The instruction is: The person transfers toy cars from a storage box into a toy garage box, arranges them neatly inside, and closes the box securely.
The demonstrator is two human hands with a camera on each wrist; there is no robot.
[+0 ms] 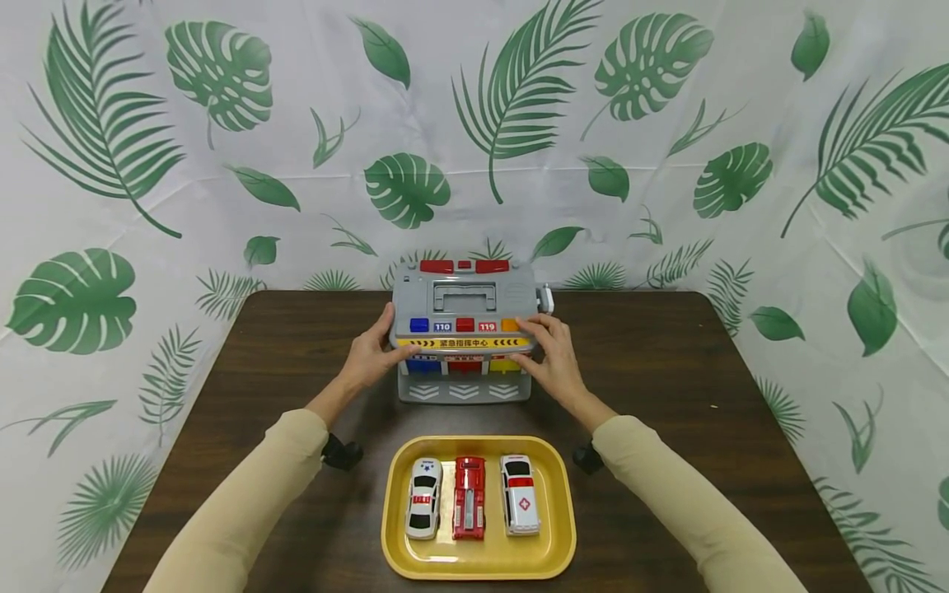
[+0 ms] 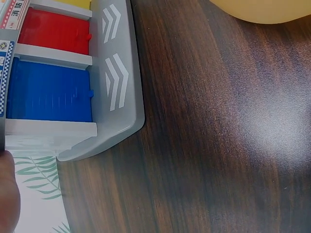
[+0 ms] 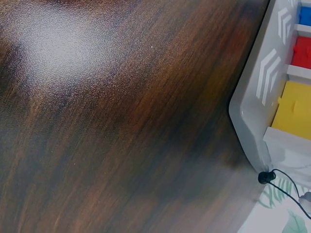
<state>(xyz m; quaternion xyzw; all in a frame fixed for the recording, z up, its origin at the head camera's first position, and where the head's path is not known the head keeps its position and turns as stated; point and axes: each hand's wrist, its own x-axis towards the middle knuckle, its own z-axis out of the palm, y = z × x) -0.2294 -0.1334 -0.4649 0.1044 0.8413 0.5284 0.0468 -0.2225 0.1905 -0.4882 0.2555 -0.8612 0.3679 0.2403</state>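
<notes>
A grey toy garage (image 1: 465, 342) stands at the back of the table, its roof bearing coloured buttons and a folded carrying handle. My left hand (image 1: 368, 352) grips the roof's left end, thumb along the front edge; only part of that thumb shows in the left wrist view. At the roof's front right corner, my right hand (image 1: 556, 358) has fingers on top by the orange button (image 1: 510, 324) and the thumb lower at the front. The blue door (image 2: 48, 92), red door (image 2: 56, 31) and yellow door (image 3: 294, 109) are down. The right wrist view does not show the right hand.
A yellow tray (image 1: 479, 570) sits nearer me, holding a white police car (image 1: 424, 499), a red fire truck (image 1: 469, 498) and a white ambulance (image 1: 521, 494). A black cord (image 3: 287, 180) hangs at the garage's right side. Leaf-print cloth (image 1: 296, 82) hangs behind the table.
</notes>
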